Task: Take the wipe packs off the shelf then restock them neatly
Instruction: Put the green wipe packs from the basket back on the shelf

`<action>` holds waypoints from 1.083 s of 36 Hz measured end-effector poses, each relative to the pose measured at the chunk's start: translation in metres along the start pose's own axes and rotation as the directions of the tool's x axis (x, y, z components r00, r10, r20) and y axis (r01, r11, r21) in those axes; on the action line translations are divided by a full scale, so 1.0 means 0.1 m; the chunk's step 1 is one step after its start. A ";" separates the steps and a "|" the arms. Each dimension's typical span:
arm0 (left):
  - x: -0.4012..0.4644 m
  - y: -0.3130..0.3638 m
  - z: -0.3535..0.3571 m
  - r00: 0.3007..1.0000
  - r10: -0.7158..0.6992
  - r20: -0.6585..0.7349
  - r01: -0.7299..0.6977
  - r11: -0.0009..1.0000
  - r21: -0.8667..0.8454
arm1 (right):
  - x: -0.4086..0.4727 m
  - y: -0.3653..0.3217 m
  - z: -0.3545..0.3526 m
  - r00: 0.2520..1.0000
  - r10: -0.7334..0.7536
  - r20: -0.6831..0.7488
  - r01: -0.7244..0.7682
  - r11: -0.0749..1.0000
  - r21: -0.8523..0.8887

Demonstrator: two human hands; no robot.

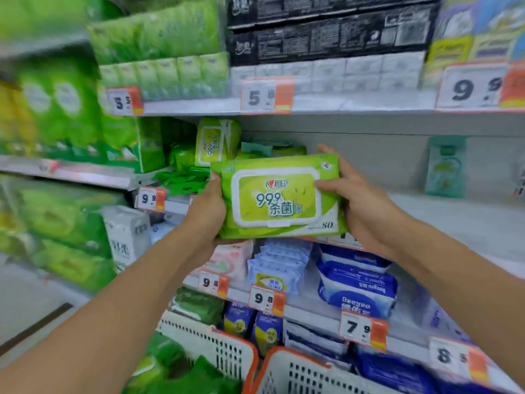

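At the far left of the shelf a second green wipe pack stands upright beside a jumble of green packets that is too blurred to sort out. The left hand grips the left end of a green wipe pack and the right hand grips its right end, thumb laid on the front, holding it level in front of the shelf edge. Near and below, two white baskets with orange rims sit under the arms.

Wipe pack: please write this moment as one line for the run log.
wipe pack: lid facing camera, before shelf | left hand: holds left end | right hand: holds right end | baskets: below
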State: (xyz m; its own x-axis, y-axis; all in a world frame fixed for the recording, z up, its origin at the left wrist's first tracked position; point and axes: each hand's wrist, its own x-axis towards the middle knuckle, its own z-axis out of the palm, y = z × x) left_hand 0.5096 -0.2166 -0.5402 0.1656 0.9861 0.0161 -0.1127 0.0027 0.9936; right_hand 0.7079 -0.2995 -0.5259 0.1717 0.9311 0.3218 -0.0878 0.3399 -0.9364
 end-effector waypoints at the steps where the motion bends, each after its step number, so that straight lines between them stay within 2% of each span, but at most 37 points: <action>1: -0.06 -0.01 -0.12 1.000 -0.013 -0.023 0.013 1.000 0.005 | -0.03 0.03 0.08 0.999 0.012 0.031 -0.013 1.000 0.011; 4: -0.26 -0.10 -0.41 0.996 -0.091 -0.005 0.091 0.996 -0.010 | -0.13 0.18 0.27 0.994 0.042 0.102 -0.041 0.999 -0.012; 9: -0.44 -0.25 -0.72 0.989 -0.116 0.096 0.115 0.993 0.016 | -0.28 0.43 0.40 0.983 0.108 0.151 -0.109 0.994 0.005; 12: -0.46 -0.27 -0.80 0.983 -0.098 0.158 0.076 0.987 0.140 | -0.33 0.54 0.46 0.980 0.144 0.136 -0.150 0.988 0.030; 16: -0.44 -0.30 -0.94 0.976 -0.137 0.170 0.108 0.980 0.168 | -0.36 0.74 0.55 0.970 0.234 0.066 -0.237 0.970 0.052; 18: -0.41 -0.36 -1.08 0.974 -0.163 0.160 0.128 0.970 0.205 | -0.42 0.87 0.65 0.937 0.342 0.071 -0.349 0.929 0.125; 20: -0.36 -0.44 -1.25 0.971 -0.171 0.166 0.115 0.946 0.303 | -0.51 1.03 0.76 0.873 0.466 0.142 -0.485 0.858 0.169; 23: -0.31 -0.61 -1.54 0.952 -0.255 0.172 0.159 0.886 0.435 | -0.64 1.32 0.97 0.810 0.554 0.191 -0.577 0.811 0.094; 26: -0.22 -0.80 -1.85 0.935 -0.305 0.183 0.202 0.878 0.435 | -0.70 1.57 1.23 0.800 0.572 0.183 -0.586 0.810 0.027; 28: -0.14 -0.94 -2.08 0.931 -0.306 0.202 0.201 0.887 0.416 | -0.68 1.75 1.42 0.826 0.541 0.156 -0.547 0.837 -0.006; 31: -0.07 -1.09 -2.34 0.958 -0.217 0.187 0.145 0.931 0.336 | -0.60 2.04 1.68 0.902 0.427 0.063 -0.426 0.904 -0.025; 34: 0.06 -1.28 -2.44 0.987 -0.129 0.101 0.086 0.932 0.352 | -0.50 2.34 1.80 0.959 0.280 -0.051 -0.284 0.938 -0.200; 35: 0.09 -1.34 -2.42 0.987 -0.139 0.075 0.093 0.896 0.433 | -0.45 2.46 1.77 0.969 0.241 -0.056 -0.247 0.929 -0.277; 36: 0.10 -1.37 -2.37 0.985 -0.165 0.056 0.105 0.818 0.566 | -0.42 2.57 1.72 0.974 0.224 -0.034 -0.221 0.907 -0.360; 37: 0.10 -1.38 -2.31 0.971 -0.230 0.059 0.113 0.668 0.735 | -0.40 2.68 1.65 0.970 0.241 0.010 -0.209 0.859 -0.468; 38: 0.08 -1.38 -2.24 0.942 -0.332 0.054 0.103 0.439 0.893 | -0.39 2.77 1.56 0.955 0.288 0.067 -0.197 0.789 -0.582; 39: 0.07 -1.38 -2.17 0.907 -0.419 0.037 0.063 0.223 0.973 | -0.41 2.83 1.48 0.918 0.376 0.125 -0.188 0.691 -0.698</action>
State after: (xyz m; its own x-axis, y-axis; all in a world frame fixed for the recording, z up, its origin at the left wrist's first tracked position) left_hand 0.3133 -0.1736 -0.7019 0.2341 0.8871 -0.3978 0.9385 -0.0993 0.3308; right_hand 0.5304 -0.2219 -0.7838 0.0023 0.9992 -0.0390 0.5917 -0.0328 -0.8055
